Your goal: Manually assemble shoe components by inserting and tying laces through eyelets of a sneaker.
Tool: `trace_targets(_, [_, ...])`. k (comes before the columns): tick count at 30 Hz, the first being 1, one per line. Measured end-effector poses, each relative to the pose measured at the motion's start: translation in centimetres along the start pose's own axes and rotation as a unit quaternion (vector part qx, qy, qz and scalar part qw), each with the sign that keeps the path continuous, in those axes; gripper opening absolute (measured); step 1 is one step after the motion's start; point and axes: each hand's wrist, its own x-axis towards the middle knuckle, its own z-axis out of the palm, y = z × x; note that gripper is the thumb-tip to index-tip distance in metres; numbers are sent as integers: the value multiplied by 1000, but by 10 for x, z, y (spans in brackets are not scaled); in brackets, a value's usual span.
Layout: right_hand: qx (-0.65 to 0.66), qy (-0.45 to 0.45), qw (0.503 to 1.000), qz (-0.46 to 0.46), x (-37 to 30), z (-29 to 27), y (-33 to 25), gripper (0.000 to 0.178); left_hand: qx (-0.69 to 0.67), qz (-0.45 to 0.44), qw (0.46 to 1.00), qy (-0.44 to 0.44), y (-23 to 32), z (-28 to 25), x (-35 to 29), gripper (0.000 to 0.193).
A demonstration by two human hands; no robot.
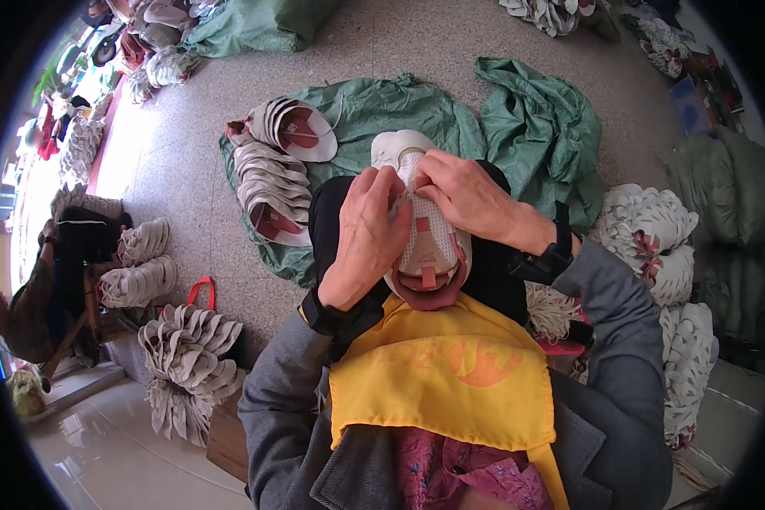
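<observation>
Two bare hands work close together on one white sneaker upper (pixel 423 248), which lies along the person's lap between the dark-trousered knees, its toe pointing away and its pink-lined heel opening toward the body. The left hand (pixel 365 225) closes on the near-left side of the lacing throat, fingers bent and thumb against the material; the right hand (pixel 472 191) reaches over from the other side, its thumb and fingers pinched at the top of the throat. The fingertips sit just beside each other, and whether a lace is caught between them cannot be told. Pink tabs show on the mesh tongue. Black wristbands (pixel 555 251) circle both wrists below grey sleeves (pixel 285 395), and a yellow apron (pixel 442 408) with a faded reddish print covers the chest and reaches the heel. Beyond the knees, a green woven sack (pixel 374 106) is spread on the speckled floor (pixel 416 42), bearing a nested row of white-and-pink uppers (pixel 272 174) at its left; a crumpled green sack (pixel 544 136) lies to the right. More bundled uppers (pixel 650 225) are piled beside the right arm, and a fanned stack (pixel 191 357) stands near the left elbow, just below a red strap (pixel 202 291).
</observation>
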Motion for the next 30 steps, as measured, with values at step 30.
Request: trace_targets(30, [-48, 52, 996, 53, -35, -20, -10, 12, -69, -82, 983, -146, -47, -86, 8, 8])
